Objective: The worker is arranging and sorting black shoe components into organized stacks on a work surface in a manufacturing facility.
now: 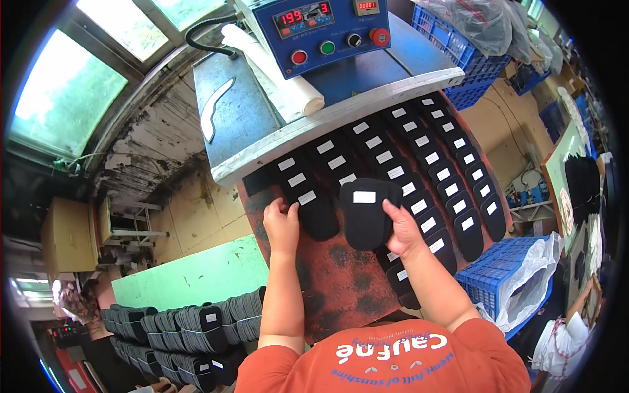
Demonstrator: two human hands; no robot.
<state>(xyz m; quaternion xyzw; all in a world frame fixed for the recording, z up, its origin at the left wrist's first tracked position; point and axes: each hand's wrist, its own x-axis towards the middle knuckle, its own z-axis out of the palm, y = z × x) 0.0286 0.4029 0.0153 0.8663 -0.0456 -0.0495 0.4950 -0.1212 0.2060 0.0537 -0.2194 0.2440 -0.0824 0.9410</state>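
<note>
Black insole-shaped pieces with white labels (pixel 419 141) lie in overlapping rows on a rust-red work plate (pixel 334 268) under a blue press machine (pixel 308 78). My right hand (pixel 403 229) holds a stack of black insoles (pixel 365 213) with a white label on top, above the middle of the plate. My left hand (pixel 282 223) rests with its fingertips on the lowest black insole (pixel 314 209) of the left row.
The machine's control panel (pixel 324 29) with red displays and coloured buttons stands at the top. A white roll (pixel 275 65) lies on its table. Blue crates (pixel 498 275) stand at right. Bundles of black insoles (pixel 190 327) are stacked at lower left beside a green board (pixel 190 275).
</note>
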